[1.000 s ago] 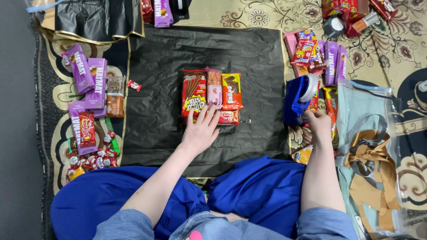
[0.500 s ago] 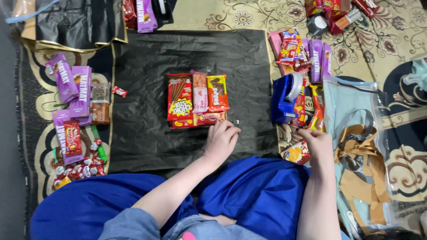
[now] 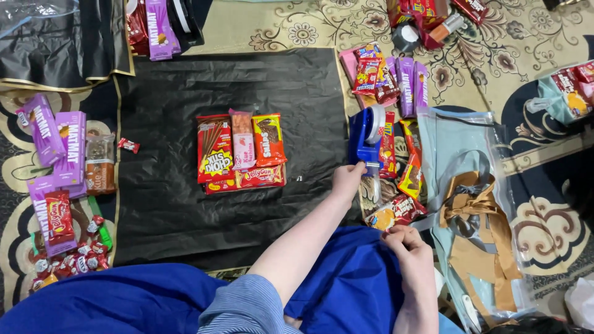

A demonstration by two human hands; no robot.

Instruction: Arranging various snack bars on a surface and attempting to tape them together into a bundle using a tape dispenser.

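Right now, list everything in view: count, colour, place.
black sheet: one, black, spread mid-floor
snack packets: four, red, pink and orange, grouped at the sheet's centre
small sweet: one, red, sheet's left edge
purple packets: several, purple, left on the carpet
small wrapped sweets: many, red and white, lower left
tape dispenser: one, blue, right of the sheet
packet pile: several, red, purple and yellow, above and beside the dispenser
ribbon bow: one, tan, in a clear bag at right
carpet: patterned, beige
left hand: touching the dispenser
right hand: at a red packet
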